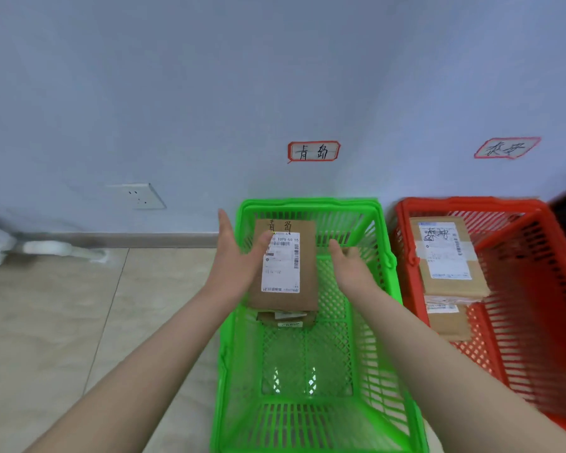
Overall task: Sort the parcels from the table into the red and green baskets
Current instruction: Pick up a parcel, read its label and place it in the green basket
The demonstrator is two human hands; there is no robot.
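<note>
Both forearms stretch out over the green basket (307,423). The left hand (232,256) is flat-fingered, its thumb on the parcel (286,273). The right hand (352,268) is open, gripping nothing, just beside the parcel. Beyond sit the red basket (471,201), the tiled floor (79,322) and the blue wall (177,93).

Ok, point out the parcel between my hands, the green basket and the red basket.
parcel (281,266): head view, on its white label.
green basket (307,203): head view, on its far rim.
red basket (464,202): head view, on its far rim.
</note>
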